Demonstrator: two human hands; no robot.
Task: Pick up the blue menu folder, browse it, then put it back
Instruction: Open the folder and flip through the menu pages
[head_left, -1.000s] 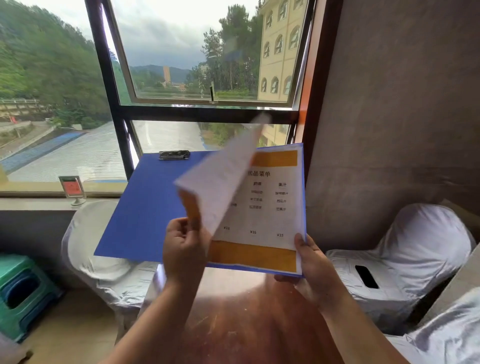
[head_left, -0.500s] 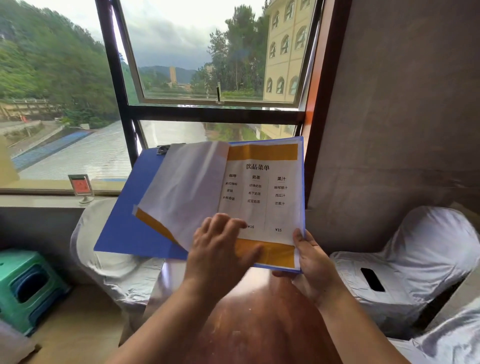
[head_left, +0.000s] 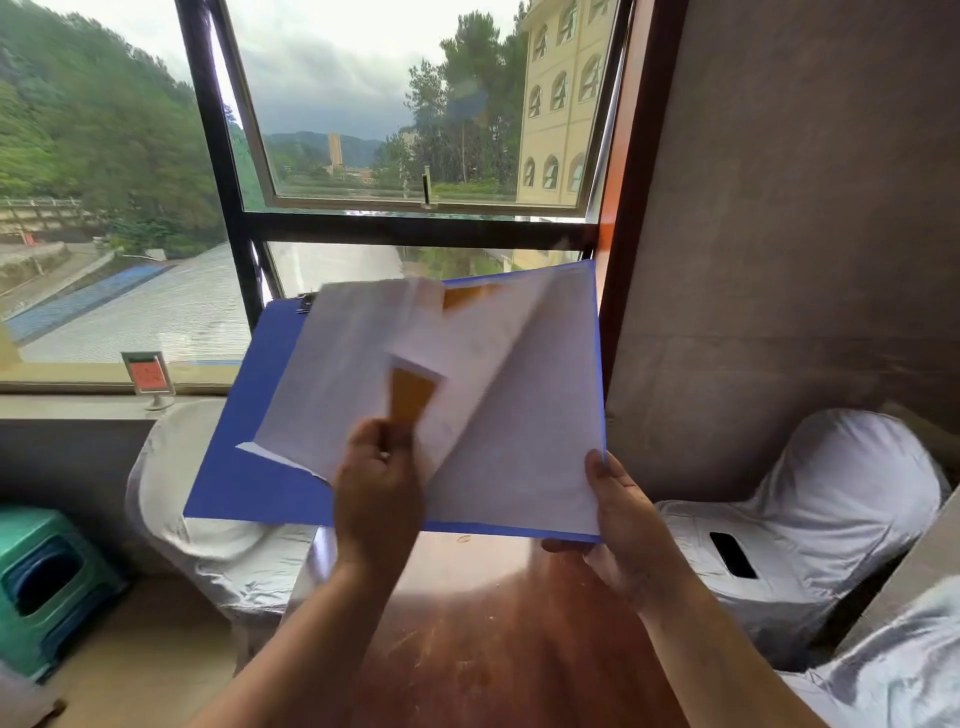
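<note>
The blue menu folder (head_left: 244, 467) is open and held up in the air over the wooden table, tilted toward me. My right hand (head_left: 623, 519) grips its lower right corner from below. My left hand (head_left: 376, 488) pinches the bottom edge of a menu page (head_left: 467, 374) that is lifted and curling over to the left, blurred by motion. Another white sheet (head_left: 337, 364) lies flat on the left half. The right half shows a blank white page (head_left: 540, 441). A black clip (head_left: 305, 303) sits at the folder's top edge.
A reddish wooden table (head_left: 493, 649) lies below my arms. Chairs in white covers stand at the left (head_left: 176, 493) and at the right (head_left: 810, 519). A green stool (head_left: 41, 577) is at far left. A small red sign (head_left: 149, 375) stands on the windowsill.
My left hand has let the first sheet fall flat on the left and has taken hold of the printed menu page, lifting it leftward. The right hand keeps its grip.
</note>
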